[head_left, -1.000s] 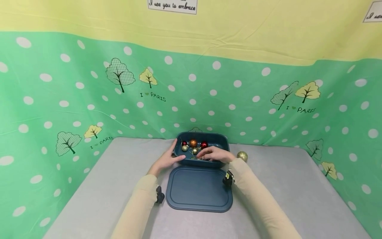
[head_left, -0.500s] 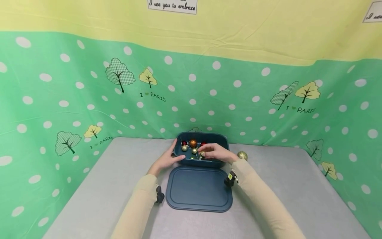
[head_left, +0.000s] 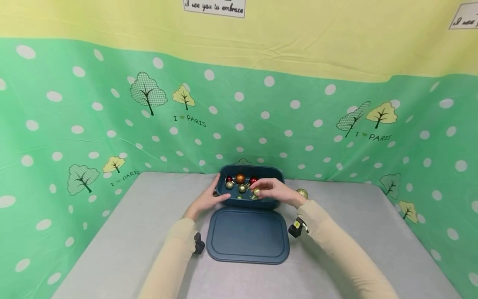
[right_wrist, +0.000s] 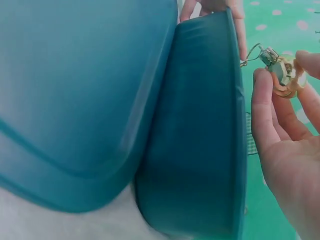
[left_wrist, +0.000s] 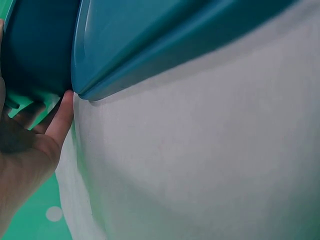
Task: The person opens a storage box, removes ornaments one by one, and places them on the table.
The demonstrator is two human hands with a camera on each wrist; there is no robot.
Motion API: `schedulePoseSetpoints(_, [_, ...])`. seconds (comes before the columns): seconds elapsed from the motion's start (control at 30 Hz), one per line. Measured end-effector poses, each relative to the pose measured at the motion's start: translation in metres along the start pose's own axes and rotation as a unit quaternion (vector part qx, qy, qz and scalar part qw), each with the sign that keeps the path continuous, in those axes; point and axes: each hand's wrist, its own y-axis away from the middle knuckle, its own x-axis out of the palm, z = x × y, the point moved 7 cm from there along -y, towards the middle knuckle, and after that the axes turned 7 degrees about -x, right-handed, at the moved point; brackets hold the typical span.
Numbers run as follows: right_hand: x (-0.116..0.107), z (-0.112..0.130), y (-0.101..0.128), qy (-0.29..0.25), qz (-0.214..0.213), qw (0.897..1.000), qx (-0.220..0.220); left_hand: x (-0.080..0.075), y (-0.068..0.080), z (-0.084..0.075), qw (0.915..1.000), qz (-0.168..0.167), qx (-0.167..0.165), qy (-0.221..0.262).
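Observation:
My right hand (head_left: 278,192) pinches a small gold bauble (right_wrist: 284,75) between thumb and fingers, above the open dark blue box (head_left: 274,170). A metal cap with a wire loop tops that bauble in the right wrist view. My left hand (head_left: 205,200) rests against the box's left end, fingers along the side and thumb at the front; the left wrist view shows the thumb (left_wrist: 61,117) extended against it. Inside the box lie an orange bauble (head_left: 240,179), red baubles (head_left: 253,180) and smaller gold baubles (head_left: 229,185). My right hand hides part of the interior.
A dark blue lid (head_left: 248,236) lies flat on the grey table (head_left: 123,249), directly in front of the box. A larger glittery gold ball (head_left: 302,193) sits right of the box. Behind the table hangs a green and yellow curtain (head_left: 239,104).
My right hand has lifted a gold bauble from among the others in the box and shifted slightly right. The left hand keeps its place at the box's end.

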Motion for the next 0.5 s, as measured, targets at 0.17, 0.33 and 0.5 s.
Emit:
schedulePoseSetpoints(0.17, [-0.004,0.007,0.009,0.009,0.006,1.0,0.003,0.001,0.0,0.0,1.0,0.001,0.005,0.0])
schedulePoseSetpoints(0.33, [-0.006,0.005,0.025,0.01,0.011,1.0,0.006,0.001,0.0,0.003,1.0,0.001,0.006,0.003])
schedulePoseSetpoints(0.5, [-0.007,-0.002,0.042,0.008,-0.002,1.0,0.011,0.0,0.0,0.002,1.0,-0.002,0.005,0.001])
